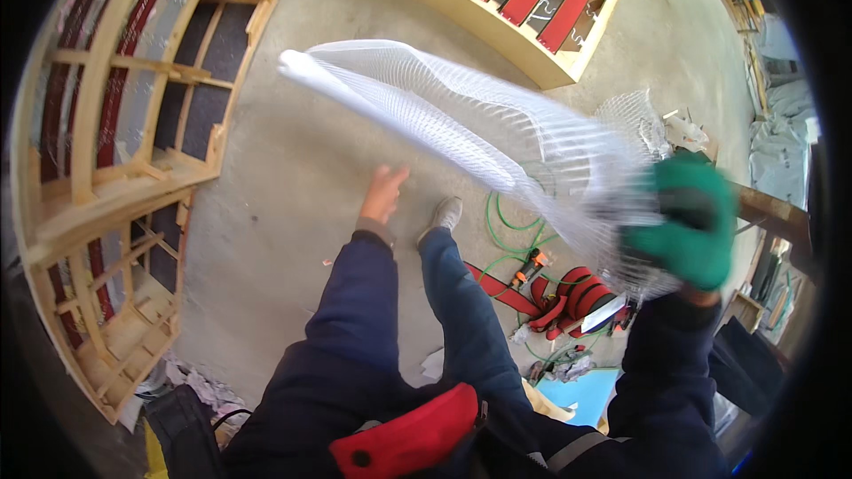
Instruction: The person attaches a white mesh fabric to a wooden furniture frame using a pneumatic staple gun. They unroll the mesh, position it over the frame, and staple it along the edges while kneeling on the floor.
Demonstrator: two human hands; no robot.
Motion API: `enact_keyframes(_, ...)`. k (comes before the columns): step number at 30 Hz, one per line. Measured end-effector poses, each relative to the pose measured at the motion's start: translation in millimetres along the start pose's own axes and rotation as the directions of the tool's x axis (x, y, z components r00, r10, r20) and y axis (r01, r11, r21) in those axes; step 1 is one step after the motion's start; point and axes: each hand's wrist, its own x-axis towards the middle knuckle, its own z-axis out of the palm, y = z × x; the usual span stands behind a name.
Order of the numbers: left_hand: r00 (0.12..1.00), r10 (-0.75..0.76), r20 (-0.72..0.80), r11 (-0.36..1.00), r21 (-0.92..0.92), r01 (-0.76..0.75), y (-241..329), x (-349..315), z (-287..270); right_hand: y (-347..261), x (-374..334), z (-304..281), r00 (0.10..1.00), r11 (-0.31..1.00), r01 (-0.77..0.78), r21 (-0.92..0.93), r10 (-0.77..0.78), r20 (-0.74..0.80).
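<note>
As I look down through the head camera, I see at the far left a curved wooden frame [106,204] standing on the concrete floor [293,168], with dark red straps and grey fabric behind its slats. At its foot, near the lower edge, some crumpled paper scraps [200,381] lie on the floor.

More to the middle, my left hand [383,193] is bare and stretched forward from a dark blue sleeve. Its fingers are open and it holds nothing; it hangs over the floor, just below the mesh. Beside it I see my leg in blue trousers and a grey shoe [444,211].

Above the hand, a long roll of white plastic mesh [461,115] goes across the picture, from its rolled end at the upper left down to the right. It is in the air, blurred, and well above the floor.

At the top, a second wooden frame [532,0] with red straps lies on the floor. Under the mesh I see a green hose [506,222] and red webbing straps [568,293].

At the right, my right hand [688,222], in a green glove, is closed around the lower end of the mesh.
</note>
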Motion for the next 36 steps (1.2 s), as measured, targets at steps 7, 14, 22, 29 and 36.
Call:
enact_keyframes(7,0.954,0.166,0.249,0.949,0.223,-0.223,96,-158,-61,145,61,88,0.840,0.871,-0.340,-0.355,0.451,0.301)
enact_keyframes(14,0.662,0.503,0.556,0.447,0.489,-0.749,256,-235,-22,146,48,99,0.998,0.872,-0.051,-0.488,0.059,0.002)
enact_keyframes(22,0.223,0.306,0.926,-0.175,0.285,-0.942,327,-150,81,60,120,25,0.986,0.916,-0.162,-0.367,0.138,-0.090)
enact_keyframes(29,0.226,0.079,0.971,0.139,0.213,-0.967,434,-106,41,21,124,-42,0.929,0.874,-0.360,-0.327,0.305,-0.208)
enact_keyframes(36,0.342,-0.167,0.925,0.252,0.376,-0.892,476,-182,60,42,87,-56,0.929,0.861,-0.364,-0.356,0.310,-0.200)
